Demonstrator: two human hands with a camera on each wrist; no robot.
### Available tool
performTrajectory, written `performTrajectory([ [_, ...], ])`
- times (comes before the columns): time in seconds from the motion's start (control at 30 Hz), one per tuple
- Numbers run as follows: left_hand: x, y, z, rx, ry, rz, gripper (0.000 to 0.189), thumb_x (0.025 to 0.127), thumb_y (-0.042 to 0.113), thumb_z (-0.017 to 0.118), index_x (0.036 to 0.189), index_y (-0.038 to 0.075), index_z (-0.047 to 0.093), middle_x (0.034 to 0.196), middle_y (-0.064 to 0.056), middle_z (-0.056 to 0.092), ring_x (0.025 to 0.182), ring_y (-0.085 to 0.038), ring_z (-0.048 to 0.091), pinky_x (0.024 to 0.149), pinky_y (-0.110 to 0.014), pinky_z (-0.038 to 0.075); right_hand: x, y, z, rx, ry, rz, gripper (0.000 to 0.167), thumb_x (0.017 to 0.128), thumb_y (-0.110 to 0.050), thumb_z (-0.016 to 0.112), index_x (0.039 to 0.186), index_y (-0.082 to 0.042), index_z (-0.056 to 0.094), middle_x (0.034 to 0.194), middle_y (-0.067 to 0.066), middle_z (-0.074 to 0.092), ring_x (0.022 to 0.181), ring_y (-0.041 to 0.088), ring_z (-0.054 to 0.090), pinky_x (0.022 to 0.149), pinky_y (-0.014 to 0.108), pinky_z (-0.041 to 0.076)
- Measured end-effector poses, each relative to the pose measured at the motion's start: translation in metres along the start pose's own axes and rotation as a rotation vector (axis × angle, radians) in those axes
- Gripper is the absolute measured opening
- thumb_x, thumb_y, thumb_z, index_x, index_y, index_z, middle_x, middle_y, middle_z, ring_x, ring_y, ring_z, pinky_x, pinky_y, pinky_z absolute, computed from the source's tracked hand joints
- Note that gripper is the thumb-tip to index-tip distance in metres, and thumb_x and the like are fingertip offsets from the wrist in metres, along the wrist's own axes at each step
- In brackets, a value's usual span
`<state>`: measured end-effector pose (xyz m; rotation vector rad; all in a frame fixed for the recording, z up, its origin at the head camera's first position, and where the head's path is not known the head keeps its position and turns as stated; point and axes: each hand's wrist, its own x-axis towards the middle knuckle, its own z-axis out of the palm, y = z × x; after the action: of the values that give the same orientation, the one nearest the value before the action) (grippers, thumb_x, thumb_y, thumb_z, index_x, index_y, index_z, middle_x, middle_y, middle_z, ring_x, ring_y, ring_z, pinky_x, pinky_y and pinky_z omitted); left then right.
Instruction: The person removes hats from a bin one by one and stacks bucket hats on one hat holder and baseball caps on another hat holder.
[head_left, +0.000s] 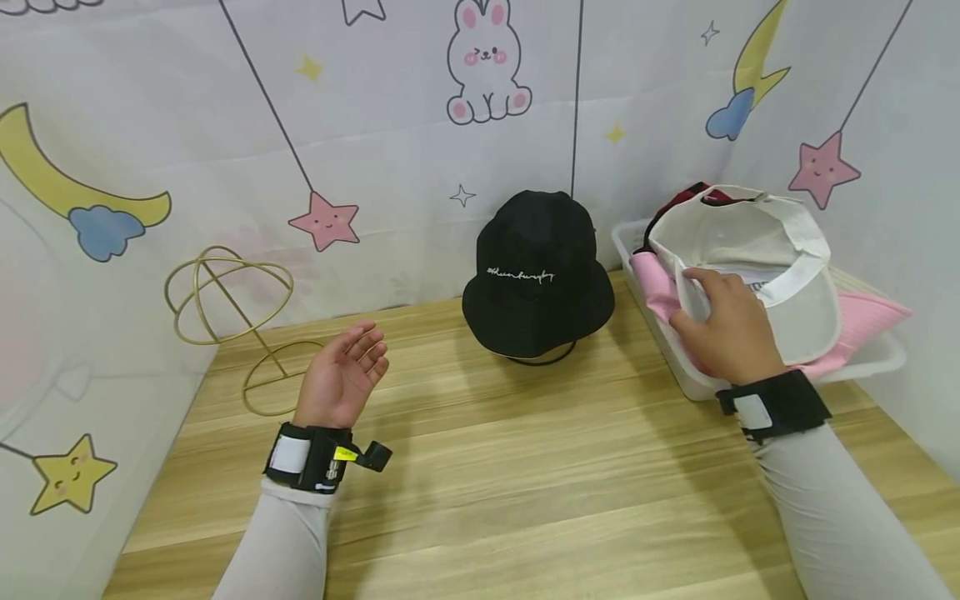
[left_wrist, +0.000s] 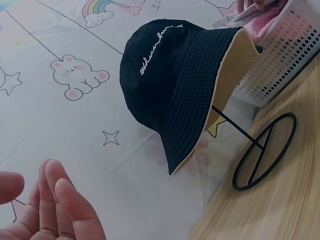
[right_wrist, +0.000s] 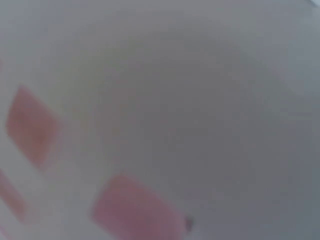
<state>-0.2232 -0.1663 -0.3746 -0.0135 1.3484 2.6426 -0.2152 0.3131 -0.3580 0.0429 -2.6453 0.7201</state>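
Observation:
My right hand [head_left: 731, 329] pinches the edge of a white cap [head_left: 806, 321], which is tipped so its hollow inside faces me. The cap sits over the white basket [head_left: 686, 383] at the right. Pink cloth [head_left: 870, 325] shows beside and under it. In the right wrist view all is blurred pale grey with pinkish patches. My left hand [head_left: 341, 379] is palm up, fingers loosely bent and holding nothing, beside a gold wire hat stand [head_left: 258, 333]. A black bucket hat [head_left: 536, 267] with white script hangs on a black stand [left_wrist: 265, 150] at the back middle.
Dark red and black headwear [head_left: 686, 200] lies behind the white cap in the basket. A white backdrop [head_left: 405, 100] with cartoon prints rises behind the wooden table [head_left: 510, 492] and along its sides. A strap end sticks out from my left wristband [head_left: 307, 458].

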Motion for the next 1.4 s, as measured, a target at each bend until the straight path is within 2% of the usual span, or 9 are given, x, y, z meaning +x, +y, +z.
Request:
performTrajectory([
  [0.3,0.000,0.000,0.000,0.000,-0.005,-0.006,0.021,0.109,0.022,0.044,0.109,0.014,0.064,0.096,0.005,0.069,0.089,-0.011,0.062,0.082,-0.023,0.051,-0.001,-0.002,-0.002,0.115,0.187,-0.049,0.051,0.088,-0.015,0.070,0.132,0.006,0.056,0.116,0.031,0.058,0.107,0.045,0.052,0.092,0.059,0.041],
  [0.6,0.000,-0.001,0.000,0.000,-0.004,0.003,0.022,0.109,0.022,0.044,0.110,0.014,0.064,0.096,0.005,0.069,0.089,-0.011,0.062,0.081,-0.023,0.051,-0.002,-0.007,0.000,0.192,0.330,-0.057,0.047,0.082,-0.005,0.067,0.127,0.003,0.059,0.118,0.029,0.058,0.110,0.044,0.052,0.095,0.055,0.039],
  [0.9,0.000,-0.001,0.000,-0.006,-0.001,0.007,0.022,0.109,0.022,0.045,0.109,0.013,0.065,0.095,0.004,0.069,0.089,-0.011,0.062,0.081,-0.023,0.051,-0.001,-0.009,0.000,0.221,0.407,-0.095,0.046,0.081,-0.002,0.064,0.127,0.002,0.057,0.117,0.028,0.057,0.111,0.042,0.051,0.096,0.052,0.038],
  [1.23,0.000,-0.001,0.002,-0.014,-0.001,0.013,0.022,0.109,0.021,0.045,0.108,0.013,0.066,0.095,0.004,0.069,0.088,-0.012,0.063,0.081,-0.024,0.052,-0.001,-0.013,0.000,0.254,0.486,-0.106,0.046,0.081,-0.001,0.059,0.127,0.000,0.058,0.112,0.027,0.054,0.109,0.037,0.051,0.096,0.038,0.038],
  [1.4,0.000,-0.001,0.002,-0.020,-0.003,0.010,0.021,0.109,0.021,0.045,0.108,0.013,0.065,0.095,0.003,0.069,0.089,-0.012,0.062,0.081,-0.024,0.052,-0.002,-0.014,0.000,0.280,0.527,-0.101,0.048,0.080,0.000,0.058,0.128,-0.001,0.058,0.112,0.026,0.053,0.107,0.030,0.051,0.097,0.026,0.037],
])
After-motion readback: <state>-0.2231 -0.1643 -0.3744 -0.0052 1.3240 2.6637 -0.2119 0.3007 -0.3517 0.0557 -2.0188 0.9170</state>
